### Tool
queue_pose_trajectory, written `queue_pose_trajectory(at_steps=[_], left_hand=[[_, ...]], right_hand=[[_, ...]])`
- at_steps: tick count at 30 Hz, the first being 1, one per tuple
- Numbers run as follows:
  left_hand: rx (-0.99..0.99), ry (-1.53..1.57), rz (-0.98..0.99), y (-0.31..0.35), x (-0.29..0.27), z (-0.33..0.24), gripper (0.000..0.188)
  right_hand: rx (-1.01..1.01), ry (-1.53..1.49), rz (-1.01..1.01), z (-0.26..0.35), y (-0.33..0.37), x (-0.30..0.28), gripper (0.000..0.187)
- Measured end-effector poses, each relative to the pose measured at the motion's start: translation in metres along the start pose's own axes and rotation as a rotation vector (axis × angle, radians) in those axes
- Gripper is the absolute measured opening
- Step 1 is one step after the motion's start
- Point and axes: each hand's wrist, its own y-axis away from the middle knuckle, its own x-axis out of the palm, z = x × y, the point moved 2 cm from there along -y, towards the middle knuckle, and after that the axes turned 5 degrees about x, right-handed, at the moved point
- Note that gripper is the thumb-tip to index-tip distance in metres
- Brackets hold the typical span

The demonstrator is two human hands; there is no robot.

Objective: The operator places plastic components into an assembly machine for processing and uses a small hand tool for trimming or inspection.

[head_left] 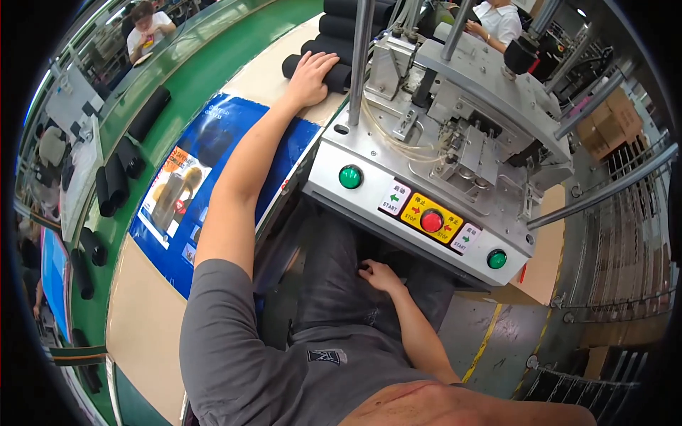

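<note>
My left hand point(313, 77) lies with fingers stretched out over the nearest black cylinder point(340, 78), at the front of a row of similar black cylinders point(341, 27). It rests on top and does not wrap round the cylinder. My right hand point(382, 275) rests on my lap below the front panel of a metal machine point(383, 153), its fingers loosely bent and apart, with nothing seen in it. The panel carries a green button point(350, 177) on the left, a red button point(432, 221) in the middle and another green button point(496, 259) on the right.
A blue printed sheet point(234, 128) covers part of the beige table point(145, 312) under my left arm. Beyond it runs a green conveyor belt point(192, 78) with several black cylinders. Metal posts point(361, 64) rise from the machine. Cardboard boxes point(609, 122) stand at right; two people sit farther off.
</note>
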Motion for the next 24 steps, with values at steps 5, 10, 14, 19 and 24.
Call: queue_pose_trajectory(at_steps=[5, 10, 14, 19, 24], left_hand=[[0.087, 0.054, -0.014, -0.010, 0.016, 0.010, 0.077], [0.085, 0.017, -0.073, -0.008, 0.014, 0.012, 0.079], [0.085, -0.061, -0.111, -0.004, 0.004, 0.001, 0.086], [0.002, -0.176, -0.150, 0.038, -0.035, 0.033, 0.083], [-0.482, -0.718, 0.053, 0.165, -0.141, 0.174, 0.070]], right_hand=[[0.013, 0.044, 0.012, -0.005, -0.009, 0.009, 0.041], [0.026, 0.017, 0.036, -0.002, -0.008, 0.005, 0.040], [0.039, -0.013, 0.058, -0.007, -0.010, 0.010, 0.038], [0.082, -0.016, 0.021, -0.025, -0.014, 0.017, 0.040], [0.085, 0.093, 0.037, -0.017, -0.013, 0.016, 0.041]])
